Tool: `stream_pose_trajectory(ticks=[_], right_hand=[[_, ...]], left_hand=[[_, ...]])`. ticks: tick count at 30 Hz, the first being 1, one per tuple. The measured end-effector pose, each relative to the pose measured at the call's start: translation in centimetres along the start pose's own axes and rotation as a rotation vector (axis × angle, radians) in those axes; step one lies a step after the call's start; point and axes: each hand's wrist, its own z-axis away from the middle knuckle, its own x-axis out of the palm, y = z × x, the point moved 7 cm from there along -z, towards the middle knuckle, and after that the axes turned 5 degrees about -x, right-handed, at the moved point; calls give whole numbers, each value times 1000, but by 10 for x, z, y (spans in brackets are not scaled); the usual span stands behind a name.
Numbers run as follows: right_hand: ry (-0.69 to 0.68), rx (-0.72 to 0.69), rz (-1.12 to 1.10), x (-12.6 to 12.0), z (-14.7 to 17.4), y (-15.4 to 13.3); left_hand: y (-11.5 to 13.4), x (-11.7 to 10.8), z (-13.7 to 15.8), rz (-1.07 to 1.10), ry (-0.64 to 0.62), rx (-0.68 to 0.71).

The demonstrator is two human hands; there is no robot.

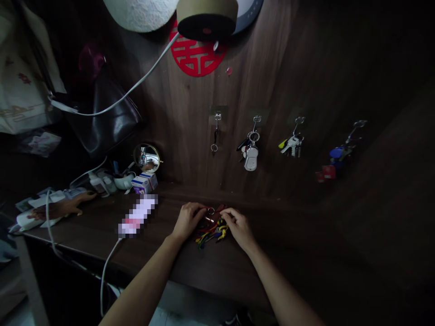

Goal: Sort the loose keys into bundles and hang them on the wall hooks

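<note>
A keychain with a metal ring [210, 211] and a bundle of red, yellow, green and blue cords [221, 229] lies between my two hands, low over the dark wooden desk. My left hand [189, 220] is closed in a pinch at the ring's left side, where a bit of red shows by the fingertips. On the other side, my right hand [237, 223] pinches the keychain near a brownish-red piece above the yellow cord. Exactly which part each set of fingertips grips is too small and dark to tell.
A lit phone [138, 216] on a white cable lies left on the desk [258, 276]. Behind it stand small boxes [144, 183] and a round mirror [147, 157]. Several key bunches [250, 156] hang from wall hooks. A black bag [105, 113] hangs at left.
</note>
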Motion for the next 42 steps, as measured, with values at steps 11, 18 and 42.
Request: stream_pose_trajectory(ticks=[11,18,42], right_hand=[[-28,-131,108,5,0,-2],[-14,-128,116,6,1,3],[155,-281,291,41,-5,-44]], left_hand=[[-38,-1,-9,1138,161,-392],[-37,0,-14,1415,22,-417],[3,25,2,1558,-535,-416]])
